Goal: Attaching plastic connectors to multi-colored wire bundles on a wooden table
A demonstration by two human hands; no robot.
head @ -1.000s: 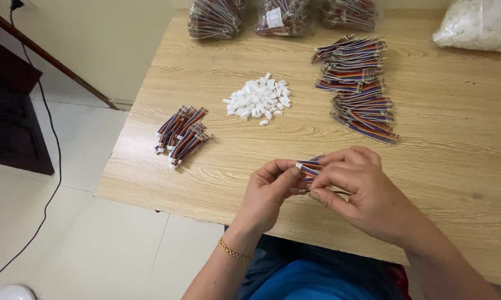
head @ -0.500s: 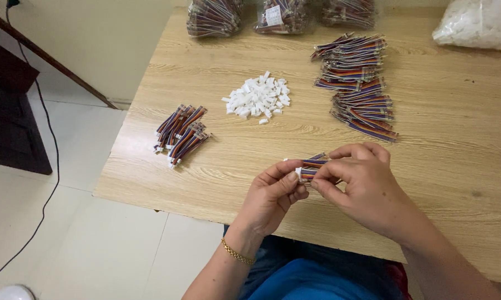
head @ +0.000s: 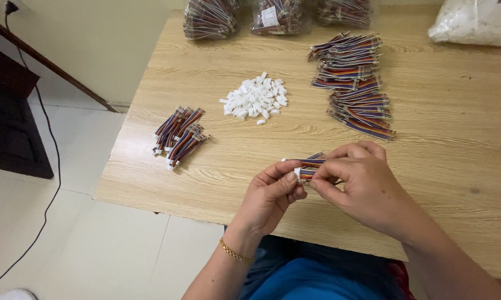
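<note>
Both hands are up close over the near edge of the wooden worktop (head: 428,166). The left hand (head: 272,197) and right hand (head: 361,183) pinch the same little rainbow ribbon cable (head: 307,165) between fingertips, held just above the wood. Further out there's a small cable bundle (head: 178,136) on the left, a white connector pile (head: 256,99) mid-table, a bigger cable stack (head: 353,83), then bagged cables (head: 211,16) at the far edge.

Soft even light (faint shadows), sharp.
</note>
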